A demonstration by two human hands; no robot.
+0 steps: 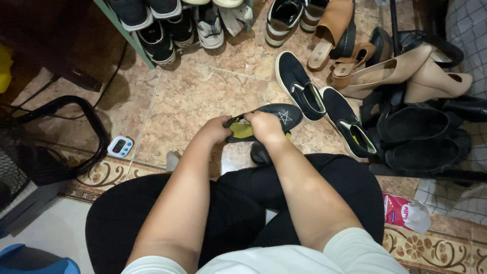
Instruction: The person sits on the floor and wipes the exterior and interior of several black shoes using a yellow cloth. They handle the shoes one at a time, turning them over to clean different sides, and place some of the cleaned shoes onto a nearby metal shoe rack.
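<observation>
Knees (304, 177) above marbled, perhaps ceramic, tiles (203, 96).

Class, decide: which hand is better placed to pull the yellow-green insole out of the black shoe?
Probably the right hand: its fingers sit on the insole, while the left hand grips the shoe heel.

floor (203, 96): beige tile | black slip-ons (324, 104) | tan heels (406, 76) | white timer (120, 146)

The shoe (274, 119) sits at centre between both hands, the left hand (217, 129) at its near-left end, the right hand (265, 127) on top. Just right lies a pair of slip-ons (324, 104); further right, heeled shoes (406, 76) and sandals (421, 137). A timer (120, 146) lies left. A shoe rack (167, 25) stands far left.
</observation>
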